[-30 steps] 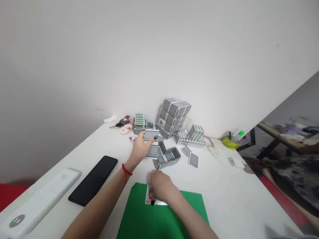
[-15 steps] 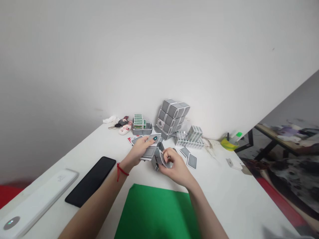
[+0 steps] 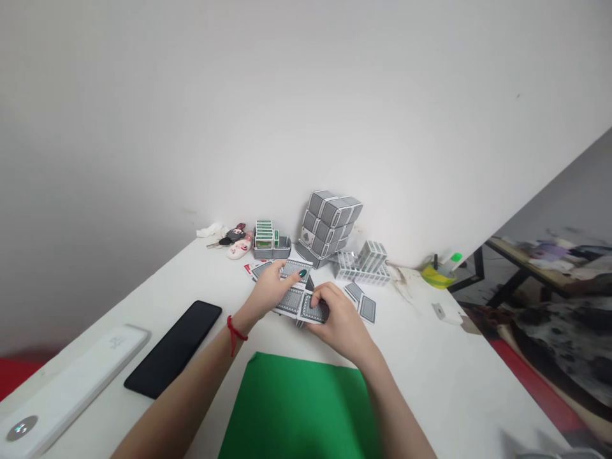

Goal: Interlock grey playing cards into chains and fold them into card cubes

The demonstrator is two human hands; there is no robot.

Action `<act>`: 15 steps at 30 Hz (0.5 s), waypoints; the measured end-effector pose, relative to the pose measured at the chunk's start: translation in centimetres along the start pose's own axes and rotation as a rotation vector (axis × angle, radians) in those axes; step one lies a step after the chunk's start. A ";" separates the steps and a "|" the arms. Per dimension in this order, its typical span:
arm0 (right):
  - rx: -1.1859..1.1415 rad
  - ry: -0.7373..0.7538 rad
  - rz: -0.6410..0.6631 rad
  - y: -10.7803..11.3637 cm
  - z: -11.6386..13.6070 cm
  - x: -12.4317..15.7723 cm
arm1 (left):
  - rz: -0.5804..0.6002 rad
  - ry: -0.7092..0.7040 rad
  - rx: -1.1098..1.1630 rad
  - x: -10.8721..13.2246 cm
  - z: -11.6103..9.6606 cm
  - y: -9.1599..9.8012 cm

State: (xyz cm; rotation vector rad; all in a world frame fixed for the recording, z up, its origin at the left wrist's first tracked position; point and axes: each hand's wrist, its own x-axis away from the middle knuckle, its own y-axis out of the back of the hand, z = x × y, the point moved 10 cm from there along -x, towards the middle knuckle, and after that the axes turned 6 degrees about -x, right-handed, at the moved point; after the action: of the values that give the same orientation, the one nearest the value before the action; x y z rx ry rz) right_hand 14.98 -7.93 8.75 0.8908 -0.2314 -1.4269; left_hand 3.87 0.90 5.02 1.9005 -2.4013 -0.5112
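While both hands meet over the middle of the white table [image 3: 454, 382], three containers stand along its far side. Far left: one grey tray [image 3: 271, 253], small green-and-white boxes [image 3: 264, 234] stacked in its left part. Far, right of centre: one striped tray [image 3: 362, 276], a striped block [image 3: 373, 256] upright at its right end. Far right: one yellow holder [image 3: 437, 278], a green-topped item [image 3: 450, 262] in it, kind unclear. Left hand [image 3: 268, 291]: partly closed, thumb laid across grey-backed cards [image 3: 289, 300] at table centre, fingers hidden beneath. Right hand [image 3: 343, 320]: fingers curled toward the thumb, gripping a single card [image 3: 310, 309], grey back up, at the right edge of those cards. Below them: a grey piece, mostly hidden. Right of the hands: two loose cards [image 3: 368, 308]. Near: one green sheet [image 3: 296, 408], flat.
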 end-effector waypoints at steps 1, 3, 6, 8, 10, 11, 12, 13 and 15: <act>0.009 0.000 0.001 0.0 0.0 0.0 | -0.010 -0.007 -0.040 0.1 -0.2 0.1; 0.024 -0.003 0.007 0.1 0.0 0.0 | -0.034 -0.018 -0.109 0.2 -0.5 0.4; 0.038 -0.015 0.018 0.1 0.0 0.0 | -0.065 -0.035 -0.204 0.4 -0.8 0.7; 0.043 -0.019 0.021 0.1 0.1 0.0 | -0.075 -0.041 -0.260 0.4 -1.0 0.8; 0.069 -0.015 0.019 0.0 0.3 0.1 | -0.088 -0.046 -0.306 0.4 -1.1 1.0; 0.089 -0.010 0.017 0.0 0.5 0.1 | -0.089 -0.048 -0.325 0.4 -1.2 1.0; 0.112 -0.004 0.014 0.0 0.6 0.2 | -0.088 -0.052 -0.338 0.4 -1.2 1.0; 0.136 0.003 0.013 -0.1 0.7 0.2 | -0.085 -0.056 -0.348 0.4 -1.3 1.0; 0.177 0.015 0.017 -0.4 0.9 0.3 | -0.078 -0.065 -0.355 0.4 -1.3 0.9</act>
State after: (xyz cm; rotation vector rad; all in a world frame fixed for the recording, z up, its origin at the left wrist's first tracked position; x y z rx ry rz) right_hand 14.19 -8.50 9.02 1.0412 -0.3568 -1.3990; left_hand 3.19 0.37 6.44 1.8480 -2.0991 -0.9450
